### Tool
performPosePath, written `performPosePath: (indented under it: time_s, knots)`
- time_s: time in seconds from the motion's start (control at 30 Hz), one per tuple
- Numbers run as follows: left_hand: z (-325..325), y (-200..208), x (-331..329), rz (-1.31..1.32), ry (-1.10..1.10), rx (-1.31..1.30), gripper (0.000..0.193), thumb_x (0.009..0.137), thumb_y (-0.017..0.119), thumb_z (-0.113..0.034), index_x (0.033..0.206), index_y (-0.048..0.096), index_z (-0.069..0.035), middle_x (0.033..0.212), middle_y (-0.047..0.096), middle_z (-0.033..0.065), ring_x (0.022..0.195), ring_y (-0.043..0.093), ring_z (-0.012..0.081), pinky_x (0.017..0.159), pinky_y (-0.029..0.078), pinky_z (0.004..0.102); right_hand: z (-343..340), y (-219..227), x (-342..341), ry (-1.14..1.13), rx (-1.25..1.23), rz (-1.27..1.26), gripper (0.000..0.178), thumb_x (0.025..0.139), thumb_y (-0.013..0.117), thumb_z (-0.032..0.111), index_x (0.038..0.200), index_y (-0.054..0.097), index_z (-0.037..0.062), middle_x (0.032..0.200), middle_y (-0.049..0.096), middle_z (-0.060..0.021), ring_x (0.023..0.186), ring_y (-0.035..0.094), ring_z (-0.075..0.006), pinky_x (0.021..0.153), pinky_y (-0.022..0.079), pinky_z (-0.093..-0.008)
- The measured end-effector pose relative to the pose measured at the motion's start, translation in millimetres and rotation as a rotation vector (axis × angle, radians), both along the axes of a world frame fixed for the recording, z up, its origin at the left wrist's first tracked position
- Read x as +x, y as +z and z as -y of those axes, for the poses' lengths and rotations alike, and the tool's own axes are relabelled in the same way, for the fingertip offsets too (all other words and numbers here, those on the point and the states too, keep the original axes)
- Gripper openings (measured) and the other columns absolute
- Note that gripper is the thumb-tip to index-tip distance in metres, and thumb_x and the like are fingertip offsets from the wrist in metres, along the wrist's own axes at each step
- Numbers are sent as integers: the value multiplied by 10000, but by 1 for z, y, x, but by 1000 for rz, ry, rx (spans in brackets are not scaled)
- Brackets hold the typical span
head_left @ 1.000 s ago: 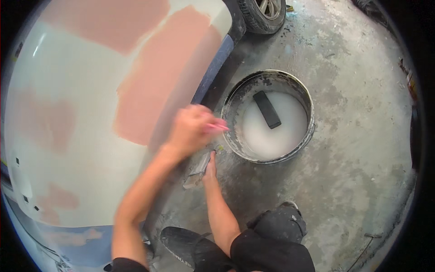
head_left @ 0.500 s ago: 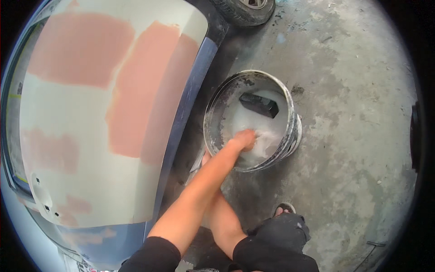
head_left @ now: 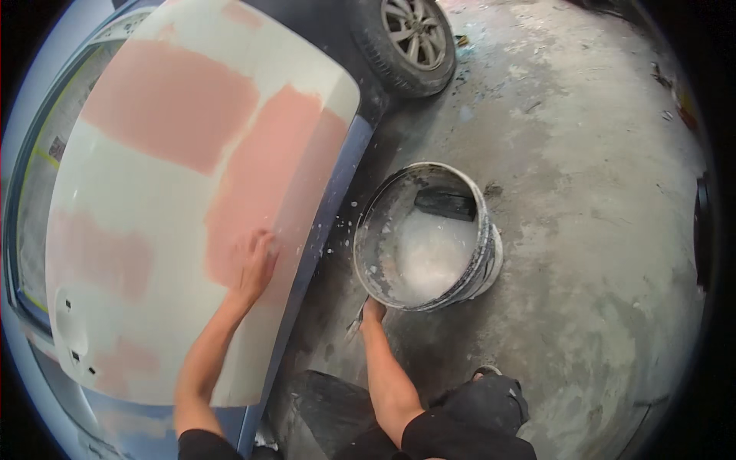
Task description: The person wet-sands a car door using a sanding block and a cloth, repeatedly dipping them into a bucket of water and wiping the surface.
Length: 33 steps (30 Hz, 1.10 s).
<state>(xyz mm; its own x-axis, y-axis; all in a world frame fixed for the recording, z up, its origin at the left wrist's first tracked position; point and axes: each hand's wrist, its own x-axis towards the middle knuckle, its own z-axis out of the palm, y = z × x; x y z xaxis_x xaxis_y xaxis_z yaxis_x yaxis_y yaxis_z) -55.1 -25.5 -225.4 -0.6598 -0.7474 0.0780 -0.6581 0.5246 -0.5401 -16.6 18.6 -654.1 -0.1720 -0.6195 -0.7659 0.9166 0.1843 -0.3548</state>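
Note:
Over the lower edge of a pink patch on the pale car door (head_left: 146, 195), my left hand (head_left: 257, 261) has its fingers apart and somewhat blurred, with nothing visible in it. White droplets fly between it and the round bucket (head_left: 488, 244). Cloudy water (head_left: 429, 257) fills part of that bucket, and a black oblong block (head_left: 445, 203) lies at its far side. Beside the bucket's near rim, my right hand (head_left: 373, 310) is closed on a thin grey-white piece (head_left: 355, 323), whose kind I cannot make out.
A car wheel (head_left: 414, 38) stands at the top. Blue trim (head_left: 326, 195) runs along the panel's edge beside the bucket. Taped covering (head_left: 34, 207) lies over the window at far left. My foot (head_left: 487, 372) rests on the stained concrete floor (head_left: 583, 253).
My left hand has come out of the bucket's water and moved left over the panel. Droplets now fly in the air. My right hand stays by the bucket, and the view has shifted.

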Motion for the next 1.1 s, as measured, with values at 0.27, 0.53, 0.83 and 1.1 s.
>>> performPosePath:
  time_s: [0.27,0.53,0.83,1.1]
  knots:
    - [19,-28,9,652,-212,-106,1092,839,666,-647,1625,254,-12,1723,140,163,1604,35,358,1257,0,639,-16,33,-58,-182,53,-93,643,1017,573,414,1512,451,23,1544,490,-102,1305,538,-263,1042,443,-381]
    - [93,-66,-73,803,-159,-344,1041,903,553,-621,1627,187,31,1729,123,166,1606,15,351,1280,-19,581,-61,79,-93,-161,-90,148,717,997,613,465,1490,474,-36,1479,551,-151,1275,563,-268,1055,451,-381]
    - [9,-87,43,896,-175,-237,965,962,505,-571,1631,159,32,1735,88,164,1607,16,344,1290,-10,552,-54,84,-73,-2,-97,95,831,1000,612,556,1541,408,-41,1532,505,-149,1380,496,-283,1118,421,-398]
    - [-86,-49,123,1090,-122,-128,1098,874,561,-736,1648,195,-47,1737,109,127,1611,23,298,1293,19,518,-54,73,-24,60,-209,315,831,986,598,613,1514,466,-15,1503,533,-157,1338,540,-304,1115,424,-420]
